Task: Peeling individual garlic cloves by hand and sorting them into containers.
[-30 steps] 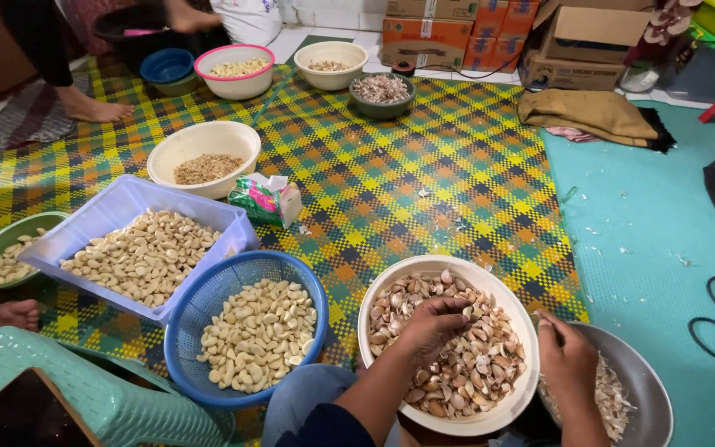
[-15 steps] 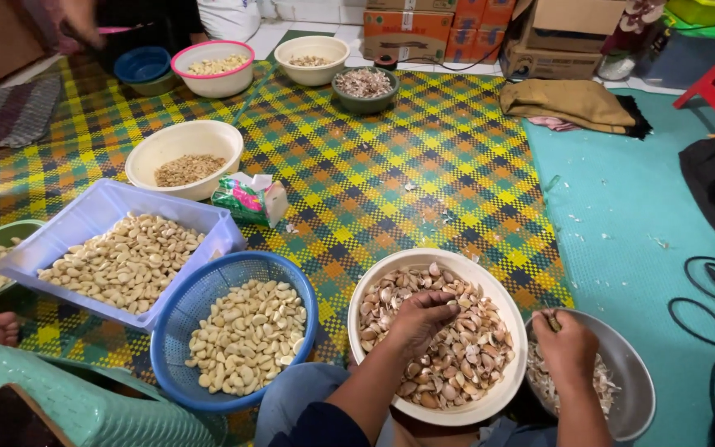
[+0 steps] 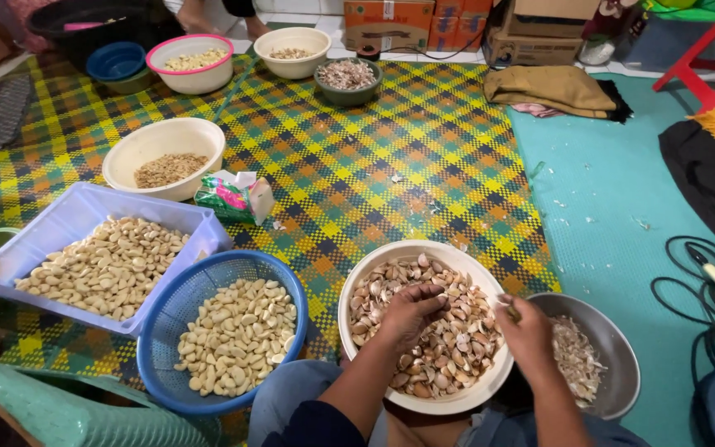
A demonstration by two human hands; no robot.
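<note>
My left hand [image 3: 411, 313] reaches into a white bowl [image 3: 391, 263] full of unpeeled garlic cloves, its fingers curled around cloves. My right hand [image 3: 530, 333] hovers over the gap between that bowl and a metal bowl [image 3: 614, 348] of papery skins; it grips a small dark tool, likely a knife. A blue round basket [image 3: 177, 310] of peeled cloves stands left of the white bowl. A pale blue rectangular tray [image 3: 68, 217] with more peeled cloves lies further left.
A checkered mat covers the floor. A white bowl [image 3: 138, 153] of brownish bits and a tissue pack [image 3: 233, 199] lie beyond the tray. Several bowls line the far edge. Cardboard boxes [image 3: 391, 21], folded cloth [image 3: 552, 87], black cable [image 3: 697, 281] and a green plastic chair [image 3: 59, 410] surround.
The view has tilted down and shifted slightly. My left hand has dug deeper into the garlic bowl. My right hand stays beside the metal bowl.
</note>
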